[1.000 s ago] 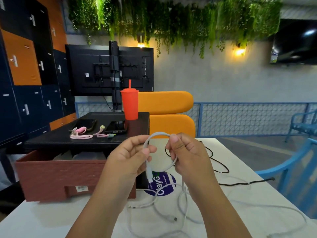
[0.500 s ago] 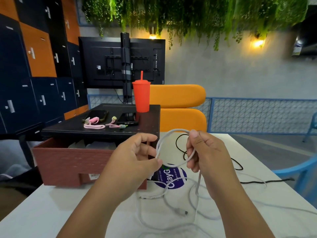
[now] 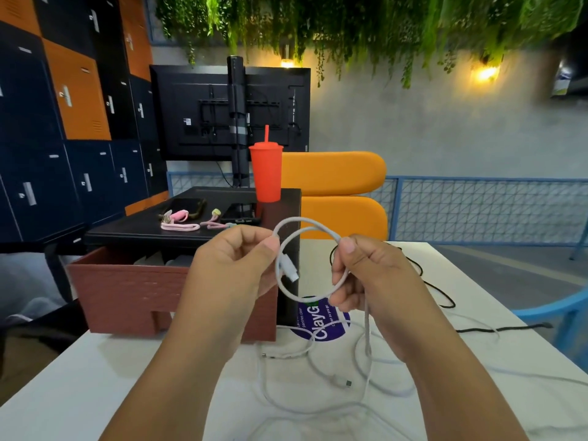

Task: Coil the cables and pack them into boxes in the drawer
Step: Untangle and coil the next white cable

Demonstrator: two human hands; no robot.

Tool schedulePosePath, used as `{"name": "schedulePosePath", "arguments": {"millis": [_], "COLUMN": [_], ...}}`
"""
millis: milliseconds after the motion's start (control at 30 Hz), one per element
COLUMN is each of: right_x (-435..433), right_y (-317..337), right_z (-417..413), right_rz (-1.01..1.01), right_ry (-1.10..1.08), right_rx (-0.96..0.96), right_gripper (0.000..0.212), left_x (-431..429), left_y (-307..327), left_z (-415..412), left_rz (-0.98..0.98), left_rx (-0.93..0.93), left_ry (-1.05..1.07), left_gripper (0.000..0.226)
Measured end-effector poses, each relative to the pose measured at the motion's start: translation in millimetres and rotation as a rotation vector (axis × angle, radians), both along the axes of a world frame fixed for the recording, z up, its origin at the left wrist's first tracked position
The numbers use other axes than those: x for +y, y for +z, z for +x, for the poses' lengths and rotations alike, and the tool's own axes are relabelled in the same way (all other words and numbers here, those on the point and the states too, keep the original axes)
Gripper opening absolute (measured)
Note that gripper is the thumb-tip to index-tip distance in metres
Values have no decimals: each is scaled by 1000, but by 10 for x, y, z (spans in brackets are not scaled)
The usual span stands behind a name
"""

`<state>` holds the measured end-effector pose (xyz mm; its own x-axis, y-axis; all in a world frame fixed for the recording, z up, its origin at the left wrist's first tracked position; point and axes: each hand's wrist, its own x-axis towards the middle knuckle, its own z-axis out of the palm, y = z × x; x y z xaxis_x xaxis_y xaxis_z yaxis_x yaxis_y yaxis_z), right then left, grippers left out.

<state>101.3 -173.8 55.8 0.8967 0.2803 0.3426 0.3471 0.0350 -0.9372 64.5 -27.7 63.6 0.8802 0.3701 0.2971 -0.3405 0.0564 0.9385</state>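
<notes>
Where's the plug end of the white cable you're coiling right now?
In the head view, the plug hangs just off the left hand, inside the loop of white cable held with the right hand, above the purple sticker.

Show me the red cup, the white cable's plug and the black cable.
red cup (image 3: 266, 173), head view, middle of its body.
white cable plug (image 3: 288, 271), head view, its white housing.
black cable (image 3: 445, 296), head view, its loop on the table.
</notes>
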Motion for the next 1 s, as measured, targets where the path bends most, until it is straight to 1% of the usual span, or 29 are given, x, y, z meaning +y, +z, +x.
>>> {"name": "schedulePosePath", "arguments": {"millis": [100, 200, 267, 400, 433, 533, 633, 700, 767, 867, 1000], "right_x": [44, 72, 72, 47, 32, -14, -39, -34, -11, 19, 7], "right_y": [-7, -4, 2, 28, 38, 59, 64, 62, 54, 43, 50], "right_z": [-4, -7, -6, -12, -15, -11, -17, -32, -43, -43, -52], "right_rz": [-1, 42, 78, 131, 152, 187, 131, 56, -36, -127, -153], "right_ry": [52, 26, 1, -38, -48, -68, -56, -35, -6, 10, -19], "right_rx": [34, 39, 35, 9, 4, 4, -10, -29, -53, -75, -108], "right_gripper": [36, 36, 36, 35, 35, 36, 36, 35, 34, 34, 32], "left_x": [6, -2, -22, -23, -12, 11, 16, 22, 23, -8, -7], "left_y": [42, 52, 41, -8, -15, -17, -11, -6, -6, -10, -13], "left_z": [-36, -54, -60, -24, -16, -20, -22, -24, -32, -69, -63], "left_rz": [-170, -221, -157, 113, 151, 164, 142, 88, 76, 95, 75], "left_rx": [28, 49, 42, 48, 67, 138, 129, 81, 38, 48, 119], "left_ry": [-120, -216, -235, -161, -152, -197, -186, -188, -225, -268, -299], "left_gripper": [19, 20, 22, 42, 45, 47, 40, 28, 23, 26, 43]}}
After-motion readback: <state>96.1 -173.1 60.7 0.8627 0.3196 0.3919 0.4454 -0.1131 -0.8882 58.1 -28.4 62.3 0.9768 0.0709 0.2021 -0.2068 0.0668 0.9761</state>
